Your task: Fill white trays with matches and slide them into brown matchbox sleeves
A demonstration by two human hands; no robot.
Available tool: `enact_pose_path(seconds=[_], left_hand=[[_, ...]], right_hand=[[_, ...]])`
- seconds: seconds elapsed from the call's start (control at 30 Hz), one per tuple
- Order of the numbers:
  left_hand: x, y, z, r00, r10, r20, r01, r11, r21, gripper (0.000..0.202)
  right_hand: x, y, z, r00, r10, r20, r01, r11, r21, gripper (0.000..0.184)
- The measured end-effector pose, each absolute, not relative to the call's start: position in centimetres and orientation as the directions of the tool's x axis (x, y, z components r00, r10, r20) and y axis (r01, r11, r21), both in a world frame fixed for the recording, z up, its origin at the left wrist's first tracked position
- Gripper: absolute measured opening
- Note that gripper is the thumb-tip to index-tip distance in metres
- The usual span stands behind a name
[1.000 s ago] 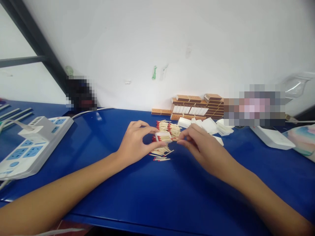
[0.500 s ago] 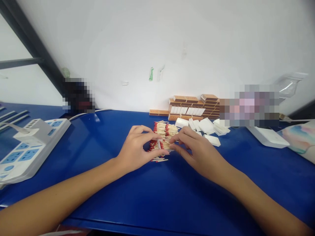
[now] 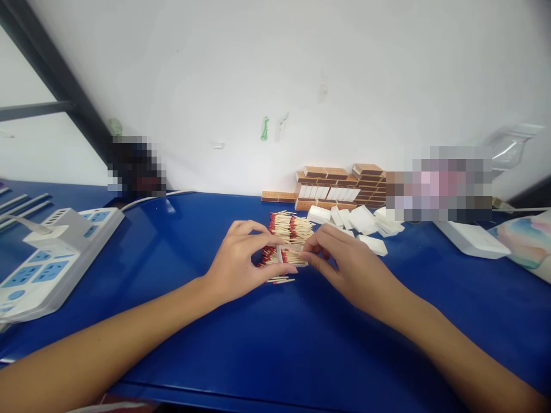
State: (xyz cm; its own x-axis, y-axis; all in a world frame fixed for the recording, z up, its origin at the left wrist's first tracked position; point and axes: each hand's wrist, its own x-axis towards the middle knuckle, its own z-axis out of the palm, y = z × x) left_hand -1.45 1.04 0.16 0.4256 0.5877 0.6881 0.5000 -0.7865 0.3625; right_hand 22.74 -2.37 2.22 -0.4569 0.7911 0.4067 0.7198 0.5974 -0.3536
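A small white matchbox tray (image 3: 280,254) is pinched by my left hand (image 3: 235,258), fingers along its far side and thumb along the near side. Red-tipped matches (image 3: 293,256) lie inside it, heads to the left. At the tray's right end, the thumb and fingertips of my right hand (image 3: 340,255) are closed together by the match ends; what they grip, if anything, is hidden. Just beyond the tray lies a pile of loose matches (image 3: 286,225), and more matches show under and left of it. A few stray matches (image 3: 282,281) rest on the near side.
Several white trays (image 3: 362,220) lie scattered behind my right hand. Brown matchboxes (image 3: 340,195) are stacked against the wall. A white power strip (image 3: 64,281) occupies the left of the blue table (image 3: 275,344); a white box (image 3: 473,240) sits at the right.
My right hand's fingertips have drawn slightly to the right, uncovering more of the tray and the matches in it. The left hand keeps its hold on the tray.
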Motion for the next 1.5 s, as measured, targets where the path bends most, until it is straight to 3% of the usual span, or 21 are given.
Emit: enact_pose_path(seconds=[0.53, 0.73, 1.0, 1.1, 1.23, 1.5], left_hand=[[-1.4, 0.9, 0.4, 0.448, 0.573, 0.686, 0.472, -0.803, 0.364, 0.043], [-1.7, 1.4, 0.3, 0.368, 0.611, 0.701, 0.544, -0.753, 0.370, 0.041], [-2.0, 1.9, 0.7, 0.247, 0.700, 0.670, 0.589, -0.658, 0.469, 0.033], [-1.9, 1.8, 0.7, 0.249, 0.694, 0.676, 0.595, -0.660, 0.458, 0.036], [-1.8, 1.7, 0.6, 0.264, 0.677, 0.687, 0.598, -0.674, 0.434, 0.034], [-1.8, 1.7, 0.5, 0.276, 0.664, 0.695, 0.588, -0.689, 0.424, 0.032]], right_hand=[[22.4, -2.4, 2.0, -0.470, 0.763, 0.443, 0.678, 0.634, -0.373, 0.008], [22.7, -2.6, 2.4, -0.372, 0.777, 0.508, 0.700, 0.594, -0.397, 0.010], [20.9, -3.7, 1.1, -0.578, 0.774, 0.260, 0.594, 0.617, -0.516, 0.010], [20.0, -4.0, 0.1, -0.607, 0.755, 0.247, 0.576, 0.632, -0.519, 0.016], [19.7, -3.9, -0.4, -0.609, 0.754, 0.246, 0.583, 0.636, -0.505, 0.005], [19.3, -3.7, -0.3, -0.580, 0.777, 0.246, 0.618, 0.616, -0.489, 0.002]])
